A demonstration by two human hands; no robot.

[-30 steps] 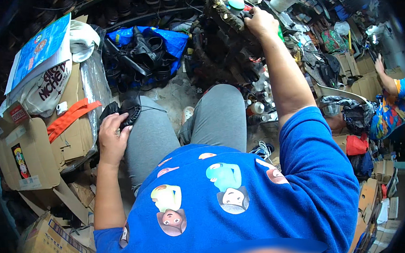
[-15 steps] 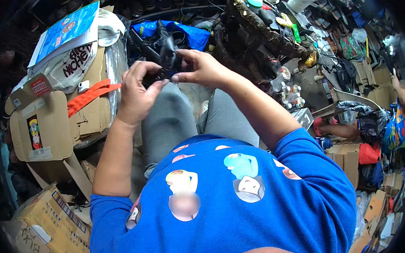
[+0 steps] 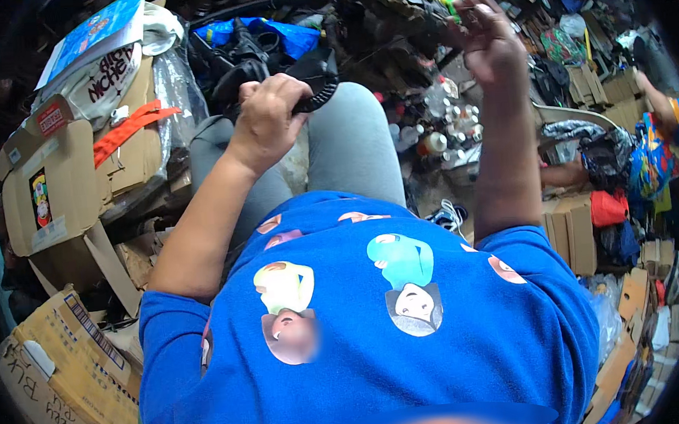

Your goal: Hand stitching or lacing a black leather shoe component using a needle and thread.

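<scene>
My left hand [image 3: 271,116] is closed on a black shoe [image 3: 319,73] with a ridged sole edge, held above my knees. The fingers hide part of the shoe. Out to the right, my right hand [image 3: 489,40] is raised beside the cluttered bench, a little blurred. Its fingers are loosely bent and apart, and nothing shows in them. Beyond the left hand lie more black shoes [image 3: 245,49] and a blue plastic sheet [image 3: 296,40].
Cardboard boxes [image 3: 58,180] with an orange strap [image 3: 133,130] stand at the left. Several small bottles [image 3: 435,142] crowd the floor at the right. A sneaker [image 3: 448,215] lies by my right hip. Another person's arm [image 3: 660,99] shows at the far right.
My right hand has let go of the shoe and swung up to the right. The left hand keeps the shoe, now a little further right. The view has shifted somewhat.
</scene>
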